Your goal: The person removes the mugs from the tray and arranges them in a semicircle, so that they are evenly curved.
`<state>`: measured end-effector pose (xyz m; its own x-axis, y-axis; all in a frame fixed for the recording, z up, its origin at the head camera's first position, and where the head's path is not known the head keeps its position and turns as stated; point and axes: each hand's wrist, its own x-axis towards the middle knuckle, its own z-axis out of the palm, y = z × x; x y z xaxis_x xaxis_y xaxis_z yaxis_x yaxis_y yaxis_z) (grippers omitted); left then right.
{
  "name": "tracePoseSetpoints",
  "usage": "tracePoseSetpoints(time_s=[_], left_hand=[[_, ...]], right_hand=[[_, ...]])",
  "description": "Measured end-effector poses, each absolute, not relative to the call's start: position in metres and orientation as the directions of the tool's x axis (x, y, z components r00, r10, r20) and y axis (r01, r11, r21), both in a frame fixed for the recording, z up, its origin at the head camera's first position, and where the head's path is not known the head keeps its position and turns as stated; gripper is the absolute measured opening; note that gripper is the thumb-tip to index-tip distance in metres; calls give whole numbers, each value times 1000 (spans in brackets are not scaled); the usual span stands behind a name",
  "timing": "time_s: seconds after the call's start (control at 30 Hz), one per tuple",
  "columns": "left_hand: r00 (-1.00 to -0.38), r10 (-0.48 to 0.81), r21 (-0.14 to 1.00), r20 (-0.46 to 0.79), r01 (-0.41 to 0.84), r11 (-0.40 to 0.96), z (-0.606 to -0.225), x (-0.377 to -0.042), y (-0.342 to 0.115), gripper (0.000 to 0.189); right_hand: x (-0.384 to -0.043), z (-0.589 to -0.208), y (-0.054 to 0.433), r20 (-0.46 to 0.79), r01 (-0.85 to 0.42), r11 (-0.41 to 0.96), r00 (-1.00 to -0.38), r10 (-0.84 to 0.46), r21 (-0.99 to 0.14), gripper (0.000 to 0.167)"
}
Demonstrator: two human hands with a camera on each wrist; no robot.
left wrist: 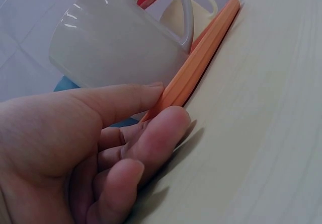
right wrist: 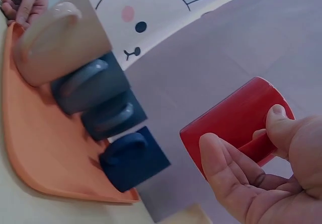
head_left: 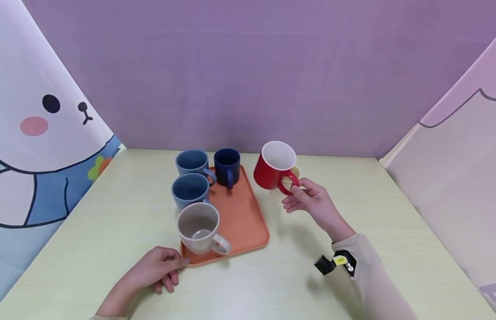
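Note:
My right hand point(head_left: 312, 202) holds a red mug point(head_left: 267, 174) by its handle, raised over the table to the right of the tray. The mug is white inside and tilted. At the near left corner of an orange tray point(head_left: 241, 218), my left hand point(head_left: 159, 269) pinches the rim between thumb and curled fingers. A greyish-white mug point(left wrist: 115, 38) stands on the tray close to the left thumb. Behind it, along the tray's left side, are two grey-blue mugs point(head_left: 183, 200). A dark blue mug point(head_left: 224, 177) stands at the tray's far end.
Mostly hidden behind the red mug, a pale yellow mug point(head_left: 297, 172) stands on the light wooden table point(head_left: 352, 191). A purple cloth wall point(head_left: 248, 80) closes off the back. Printed panels rise on both sides, the left one point(head_left: 63, 142) with a cartoon animal.

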<state>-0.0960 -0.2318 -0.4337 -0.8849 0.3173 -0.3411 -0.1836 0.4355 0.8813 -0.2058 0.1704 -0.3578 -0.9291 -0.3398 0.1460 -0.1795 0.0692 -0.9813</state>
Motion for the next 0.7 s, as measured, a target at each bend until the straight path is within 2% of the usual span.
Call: tracePoseSetpoints(time_s=[0.17, 0.53, 0.7], left_hand=[[-885, 313, 879, -344, -187, 438, -432, -95, -231, 33], [-888, 318, 887, -331, -178, 426, -434, -95, -231, 32], [-887, 320, 885, -333, -176, 432, -434, -95, -232, 32]], right_hand=[[-205, -349, 180, 147, -179, 83, -943, -298, -980, 26], [-209, -345, 199, 223, -234, 30, -951, -215, -972, 7], [-212, -346, 205, 236, -241, 15, -957, -167, -970, 6]])
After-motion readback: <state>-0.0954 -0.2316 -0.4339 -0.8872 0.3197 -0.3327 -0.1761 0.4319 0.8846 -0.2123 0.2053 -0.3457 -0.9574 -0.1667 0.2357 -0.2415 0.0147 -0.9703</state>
